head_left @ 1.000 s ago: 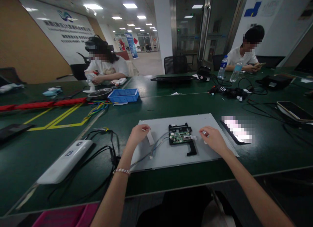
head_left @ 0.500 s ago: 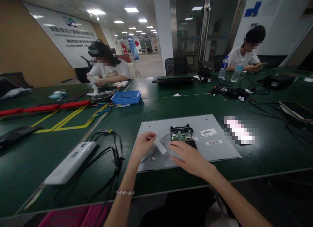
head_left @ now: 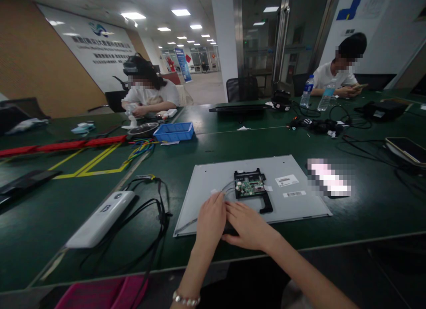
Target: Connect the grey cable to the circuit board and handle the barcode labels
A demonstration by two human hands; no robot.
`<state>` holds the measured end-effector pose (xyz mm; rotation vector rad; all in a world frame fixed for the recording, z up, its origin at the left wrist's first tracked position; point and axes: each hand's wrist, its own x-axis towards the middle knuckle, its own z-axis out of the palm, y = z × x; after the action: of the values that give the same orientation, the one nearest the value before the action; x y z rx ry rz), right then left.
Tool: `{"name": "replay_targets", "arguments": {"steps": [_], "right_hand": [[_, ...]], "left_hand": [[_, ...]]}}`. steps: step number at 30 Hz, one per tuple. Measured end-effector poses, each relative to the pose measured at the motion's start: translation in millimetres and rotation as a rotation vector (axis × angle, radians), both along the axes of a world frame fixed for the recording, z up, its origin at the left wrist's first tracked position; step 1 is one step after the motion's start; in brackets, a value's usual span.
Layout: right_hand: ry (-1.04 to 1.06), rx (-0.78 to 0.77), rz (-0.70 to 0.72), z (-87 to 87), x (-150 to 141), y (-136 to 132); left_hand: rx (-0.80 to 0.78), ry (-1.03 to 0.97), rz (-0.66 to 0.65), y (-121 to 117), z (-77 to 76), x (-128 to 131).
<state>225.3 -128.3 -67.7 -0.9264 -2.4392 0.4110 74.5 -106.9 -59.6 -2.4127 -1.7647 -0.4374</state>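
A flat grey display panel [head_left: 193,189] lies back side up on the table in front of me. On it sits a black bracket [head_left: 266,204] around a green circuit board [head_left: 248,186], with thin grey cables [head_left: 229,184] running left from it. My left hand [head_left: 210,218] rests over those cables, its fingers stretched out and close together. Beside it, touching at the fingertips, my right hand [head_left: 249,224] lies palm down with its thumb apart. A small pale bit [head_left: 214,192] shows near my left fingertips; what lies beneath the hands is hidden.
Left of the panel are a white case [head_left: 101,218] and black cables [head_left: 163,211]. A phone-like device [head_left: 329,178] lies right. Farther back stand a blue bin [head_left: 175,131] and bottles [head_left: 326,97]. Two people [head_left: 149,93] [head_left: 339,76] sit across the table.
My left hand has come down and right, onto the panel, and the white strip it held is now out of sight. My right hand has moved left and lower, against the left.
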Motion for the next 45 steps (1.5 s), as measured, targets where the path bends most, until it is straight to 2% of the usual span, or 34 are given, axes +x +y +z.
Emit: {"name": "replay_targets", "arguments": {"steps": [4,7,19,23,25,29,31,35,39,45], "right_hand": [[-0.01,-0.01,-0.001,0.0,0,-3],[-0.013,-0.024,-0.022,-1.0,-1,-8],[-0.048,-0.028,-0.169,-2.6,-8,-37],[-0.054,-0.021,-0.178,5.5,6,-55],[-0.011,-0.01,-0.228,12.0,22,-58],[0.105,0.005,-0.384,18.4,68,-41],[0.112,-0.027,-0.451,15.5,94,-24],[0.037,-0.042,-0.484,5.3,134,12],[-0.114,-0.012,-0.437,1.8,145,33],[-0.231,0.044,-0.351,2.1,135,49]], "left_hand": [[-0.003,0.047,0.017,1,-14.1,-7],[0.031,0.076,0.041,2,-18.1,-8],[0.012,0.021,0.102,7,-11.5,-2],[0.02,-0.002,0.109,9,-12.3,0],[0.038,-0.027,0.122,9,-11.6,2],[0.099,-0.079,0.128,10,-5.7,4],[0.138,-0.098,0.098,9,-1.0,4],[0.208,-0.124,-0.019,0,8.8,4],[0.145,-0.048,-0.048,-14,13.5,4],[-0.011,0.088,-0.026,-23,10.6,7]]}}
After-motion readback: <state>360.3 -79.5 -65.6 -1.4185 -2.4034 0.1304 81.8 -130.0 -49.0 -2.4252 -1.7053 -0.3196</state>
